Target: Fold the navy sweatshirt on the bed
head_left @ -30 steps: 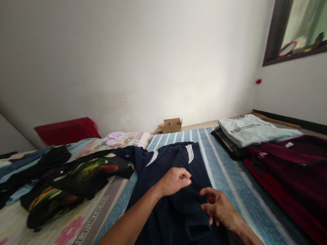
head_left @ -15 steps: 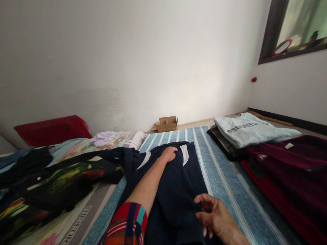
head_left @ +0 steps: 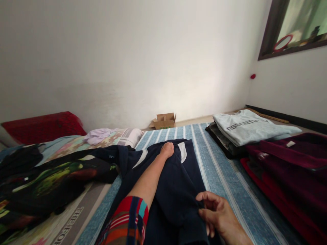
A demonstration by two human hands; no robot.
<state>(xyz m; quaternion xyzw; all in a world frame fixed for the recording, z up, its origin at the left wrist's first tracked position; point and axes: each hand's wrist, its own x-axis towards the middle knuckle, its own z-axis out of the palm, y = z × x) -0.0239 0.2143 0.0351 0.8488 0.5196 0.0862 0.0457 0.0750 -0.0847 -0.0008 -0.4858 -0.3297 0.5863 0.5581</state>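
Note:
A navy long-sleeved top (head_left: 176, 187) with white patches near its far end lies on the striped bed cover, one sleeve folded back along it towards me. At the far end my left hand (head_left: 167, 150) grips the cloth between the white patches, its fingers curled. My right hand (head_left: 216, 212) is at the right edge of the folded sleeve near the cuff, thumb and fingers bent around the edge of the cloth. Part of the top is hidden under my left forearm.
On the right are a folded grey printed shirt (head_left: 238, 127) over dark clothes and a maroon pile (head_left: 293, 170). Loose dark printed clothing (head_left: 58, 180) spreads on the left, with a lilac cloth (head_left: 99, 135) behind it. A cardboard box (head_left: 165, 121) stands by the wall.
My left hand's fingers have drawn in from stretched forward to a closed grip on the top. My right hand stays by the sleeve edge. The view has shifted slightly.

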